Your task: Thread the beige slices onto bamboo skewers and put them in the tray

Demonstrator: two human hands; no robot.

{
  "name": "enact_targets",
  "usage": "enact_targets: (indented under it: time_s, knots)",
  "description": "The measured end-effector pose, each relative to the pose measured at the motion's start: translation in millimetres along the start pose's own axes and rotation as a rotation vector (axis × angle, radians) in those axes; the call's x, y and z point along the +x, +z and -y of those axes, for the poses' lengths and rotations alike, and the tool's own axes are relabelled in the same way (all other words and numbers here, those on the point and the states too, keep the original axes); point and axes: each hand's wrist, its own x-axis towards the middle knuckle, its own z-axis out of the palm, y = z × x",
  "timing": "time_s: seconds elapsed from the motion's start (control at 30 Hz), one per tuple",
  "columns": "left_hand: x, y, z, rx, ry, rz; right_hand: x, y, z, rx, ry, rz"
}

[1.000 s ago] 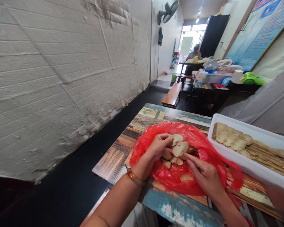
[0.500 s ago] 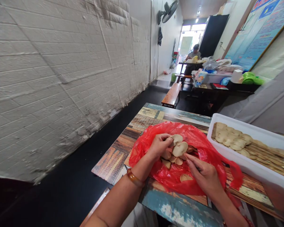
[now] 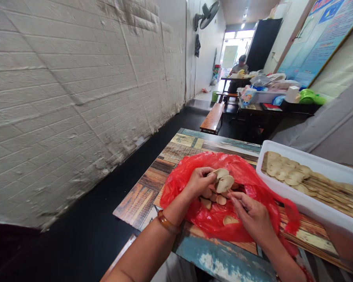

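Note:
My left hand (image 3: 202, 181) pinches thin, round, pale beige slices (image 3: 225, 183) at their left edge, above an opened red plastic bag (image 3: 182, 172). A thin wooden skewer (image 3: 229, 191) runs into the lower slice, and my right hand (image 3: 250, 211) grips it between thumb and fingers. More loose slices (image 3: 221, 199) lie in the bag beneath my hands, and a single one (image 3: 230, 220) rests nearer to me. To the right, a white plastic tub (image 3: 314, 209) holds rows of skewered slices (image 3: 285, 168) with their sticks pointing right.
The bag lies on a patchwork-wood table (image 3: 144, 188). Wooden skewers lie under the tub's near side. Beyond stand a bench (image 3: 213, 116) and a cluttered dark table (image 3: 261, 109). Farther back a person (image 3: 240, 68) sits at another table. A white brick-patterned wall (image 3: 76, 98) runs along the left.
The slices in my hands tilt slightly, and more of the skewer shows below them. My right hand has shifted a little down, away from the slices. The whole view moved slightly.

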Motion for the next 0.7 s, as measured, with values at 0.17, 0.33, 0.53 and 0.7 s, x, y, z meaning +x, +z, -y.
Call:
enact_targets:
  time_s: [0.17, 0.33, 0.53, 0.7]
  knots:
    - [0.9, -0.2, 4.9, -0.237, -0.061, 0.012, 0.1, 0.6, -1.5, 0.026, 0.055, 0.021]
    - [-1.1, 1.0, 6.1, -0.309, -0.118, 0.065, 0.8, 1.3, -3.1, 0.058, 0.068, 0.056]
    - [-5.3, 1.6, 2.1, -0.314, -0.177, 0.110, 1.3, -0.7, 0.3, 0.077, 0.063, 0.070]
    - [-4.2, 0.5, -0.2, -0.274, -0.195, 0.064, 1.0, -0.4, 0.5, 0.082, 0.065, 0.085]
